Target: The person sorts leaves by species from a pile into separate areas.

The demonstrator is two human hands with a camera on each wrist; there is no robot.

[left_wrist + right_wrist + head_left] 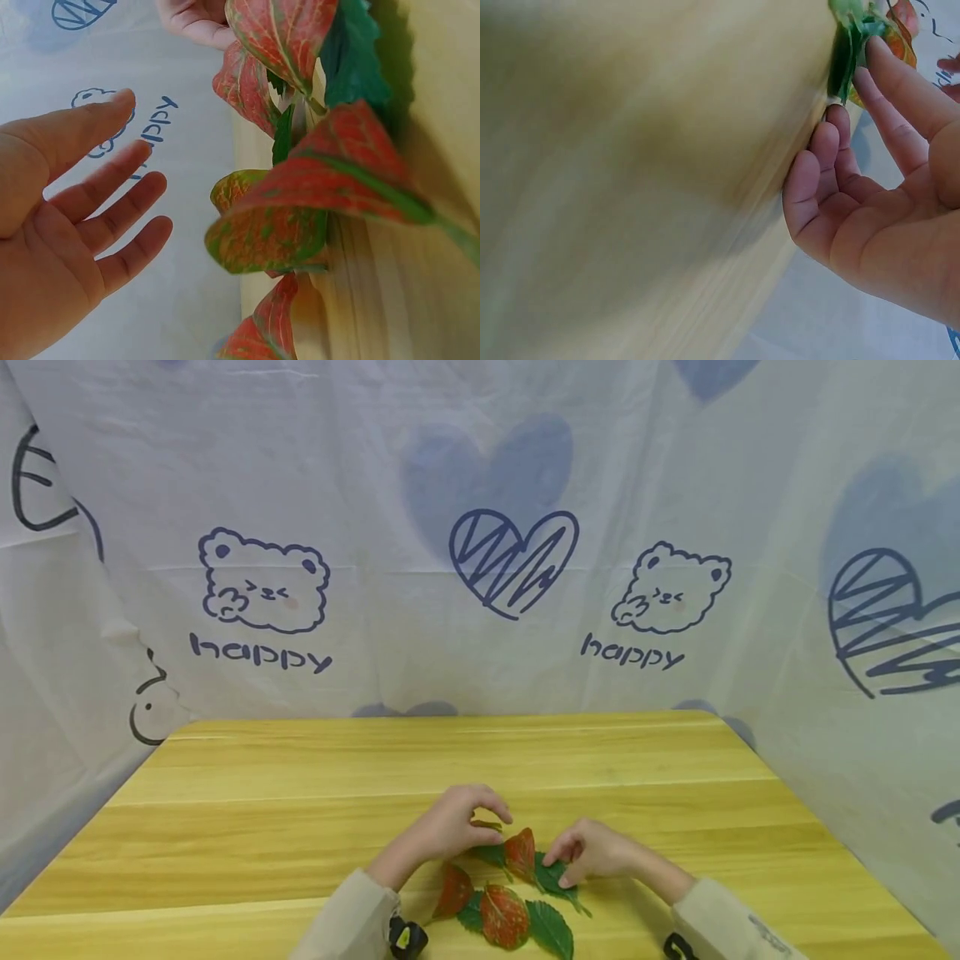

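Note:
My left hand (461,818) hovers beside the far-left leaves with its thumb and fingers apart; the left wrist view shows its palm (52,240) holding nothing. Close to that palm stand a curled red-green leaf (262,240) and other red leaves. At the right, my right hand (596,850) touches a dark green leaf (551,875) with thumb and index finger spread; the other fingers (806,180) curl loosely. Between the hands is a red leaf (521,853). Nearer me lie another red leaf (504,917), a green leaf (551,928) and a folded red leaf (453,891).
The leaves form a rough ring on a yellow wood-grain table (300,827). A pale cloth (390,635) printed with hearts and bears hangs behind the table and along both sides.

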